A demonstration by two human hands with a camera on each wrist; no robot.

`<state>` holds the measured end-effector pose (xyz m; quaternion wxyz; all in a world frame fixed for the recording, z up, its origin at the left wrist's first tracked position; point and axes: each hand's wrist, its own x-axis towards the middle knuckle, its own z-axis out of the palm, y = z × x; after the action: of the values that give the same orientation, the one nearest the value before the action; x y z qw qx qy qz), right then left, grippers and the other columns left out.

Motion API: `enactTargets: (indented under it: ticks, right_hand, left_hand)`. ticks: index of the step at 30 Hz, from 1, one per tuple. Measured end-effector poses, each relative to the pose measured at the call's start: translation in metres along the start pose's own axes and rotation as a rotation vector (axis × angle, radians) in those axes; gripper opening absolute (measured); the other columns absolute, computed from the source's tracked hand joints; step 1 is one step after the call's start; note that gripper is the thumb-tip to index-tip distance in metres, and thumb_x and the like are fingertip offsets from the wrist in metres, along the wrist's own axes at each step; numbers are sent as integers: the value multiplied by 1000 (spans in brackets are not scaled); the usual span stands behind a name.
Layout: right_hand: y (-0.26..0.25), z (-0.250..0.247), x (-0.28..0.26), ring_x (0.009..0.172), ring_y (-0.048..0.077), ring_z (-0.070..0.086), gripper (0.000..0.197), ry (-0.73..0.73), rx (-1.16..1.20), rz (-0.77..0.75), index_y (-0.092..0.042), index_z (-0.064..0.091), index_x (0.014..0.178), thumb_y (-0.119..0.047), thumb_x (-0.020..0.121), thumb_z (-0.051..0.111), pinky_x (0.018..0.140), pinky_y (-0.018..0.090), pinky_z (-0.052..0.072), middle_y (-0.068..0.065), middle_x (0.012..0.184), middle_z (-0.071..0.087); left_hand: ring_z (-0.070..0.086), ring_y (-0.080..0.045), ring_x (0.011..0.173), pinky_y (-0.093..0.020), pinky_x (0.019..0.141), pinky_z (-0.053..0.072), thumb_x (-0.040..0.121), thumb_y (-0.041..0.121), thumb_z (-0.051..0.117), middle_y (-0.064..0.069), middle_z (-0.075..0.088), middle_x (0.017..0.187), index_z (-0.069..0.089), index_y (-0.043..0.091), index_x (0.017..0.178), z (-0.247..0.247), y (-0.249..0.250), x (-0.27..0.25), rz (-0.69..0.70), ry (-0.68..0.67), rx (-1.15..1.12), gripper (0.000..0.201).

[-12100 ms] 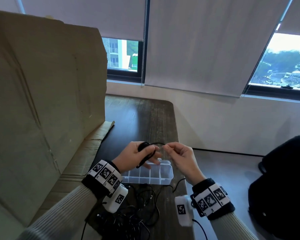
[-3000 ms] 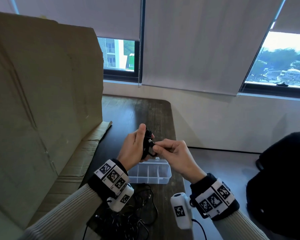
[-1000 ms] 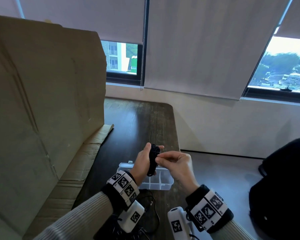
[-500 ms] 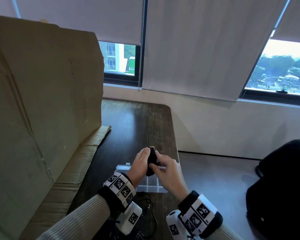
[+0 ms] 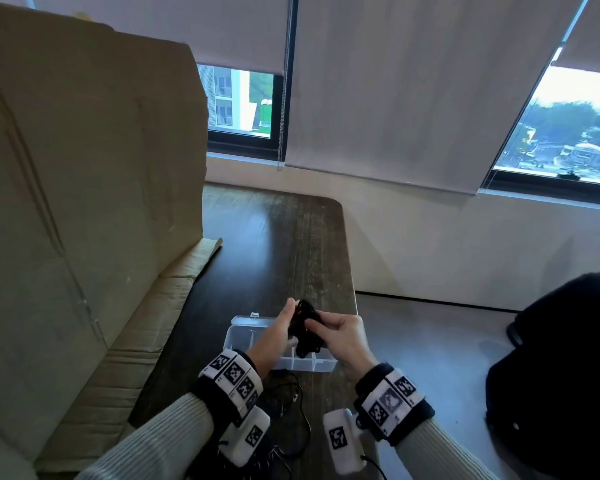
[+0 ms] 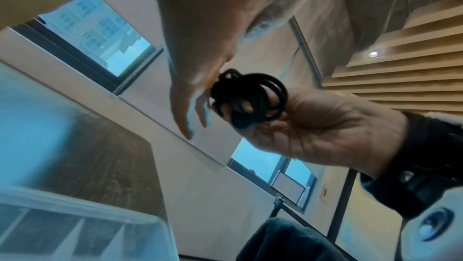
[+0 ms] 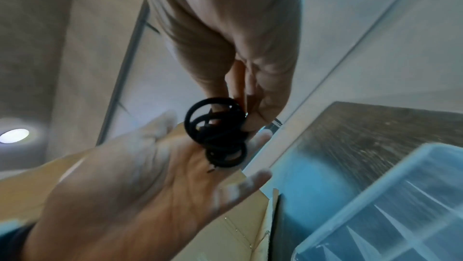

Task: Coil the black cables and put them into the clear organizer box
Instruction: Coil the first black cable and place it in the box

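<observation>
A black cable wound into a small coil (image 5: pixel 303 327) hangs just above the clear organizer box (image 5: pixel 245 332). My right hand (image 5: pixel 323 323) pinches the coil (image 7: pixel 215 132) between thumb and fingers (image 7: pixel 253 106). My left hand (image 5: pixel 284 323) lies flat against the coil's other side, palm open and fingers straight (image 7: pixel 253 178). In the left wrist view the coil (image 6: pixel 248 101) sits in the right hand (image 6: pixel 263 118), with the left fingers (image 6: pixel 188 122) beside it. The box (image 6: pixel 75 225) has open, divided compartments. A tangle of loose black cables (image 5: pixel 288 407) lies near me under my wrists.
A tall cardboard box (image 5: pixel 84 202) stands along the table's left side, its flap on the dark wooden table (image 5: pixel 274 244). The table's right edge (image 5: pixel 352 282) drops to the floor. A dark object (image 5: pixel 568 375) stands at the right.
Both hands have come down with the finished coil to just over the box. My left hand has gone from gripping the coil to a flat, open palm.
</observation>
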<state>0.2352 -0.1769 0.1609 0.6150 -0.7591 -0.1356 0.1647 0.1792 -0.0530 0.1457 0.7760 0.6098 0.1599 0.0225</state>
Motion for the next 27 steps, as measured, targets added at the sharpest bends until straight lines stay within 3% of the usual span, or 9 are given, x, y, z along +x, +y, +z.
enactTargets:
  ticks: [1,4,7,9,11,16,22,24,27]
  right_hand:
    - [3,-3,4,82,15,73,21,-2,30,29,-7,74,103,-5,82,74,77,26,59,1,85,76]
    - [16,-23,25,83,16,72,22,73,51,101,-6,72,100,-2,79,75,80,30,58,1,85,74]
    - [37,-44,57,89,20,72,21,206,-61,136,-16,75,92,-11,73,82,90,42,56,5,91,76]
    - [49,-51,73,93,20,70,25,272,-143,161,-16,75,96,-14,72,83,95,40,54,7,97,76]
    - [56,-50,81,98,21,68,30,289,-249,194,-11,74,105,-14,75,81,97,35,52,10,104,74]
    - [79,-30,95,97,25,68,26,237,-413,304,-8,73,107,-14,82,75,88,26,50,14,104,73]
    - [106,-11,114,70,21,65,17,189,-564,364,-6,76,98,-13,83,72,74,23,55,13,83,71]
    - [110,-5,115,72,24,68,17,160,-628,364,-3,76,95,-14,83,70,73,28,58,14,80,70]
    - [109,5,111,88,34,68,23,94,-775,331,4,71,98,-13,89,59,72,32,55,21,94,70]
  left_hand:
    - [63,-19,104,-35,89,48,103,42,17,-3,67,108,58,13,118,-7,-3,0,-13,14,-5,52]
    - [66,-18,90,-29,74,46,103,32,29,1,68,107,63,15,111,-35,-13,-7,-35,110,56,38]
    - [66,-28,94,-36,84,49,102,18,37,-8,67,106,64,15,101,-76,-42,-19,-29,241,184,27]
    - [65,-31,98,-38,89,49,99,11,43,-11,68,104,65,19,92,-106,-69,-25,-46,358,339,24]
    - [64,-25,99,-33,88,48,96,13,48,-7,69,103,68,20,94,-130,-94,-34,-96,437,548,21]
    - [59,-21,105,-31,92,45,91,19,54,-5,62,118,68,19,106,-162,-138,-51,-194,531,881,20]
    - [57,-22,110,-29,95,43,93,19,53,-7,58,123,66,14,112,-174,-169,-63,-258,566,928,23]
    - [57,-22,110,-29,95,43,94,19,52,-8,57,124,65,13,113,-177,-176,-66,-290,583,906,23]
    - [56,-23,110,-30,93,43,96,19,49,-8,54,124,64,13,113,-182,-184,-68,-331,588,853,24]
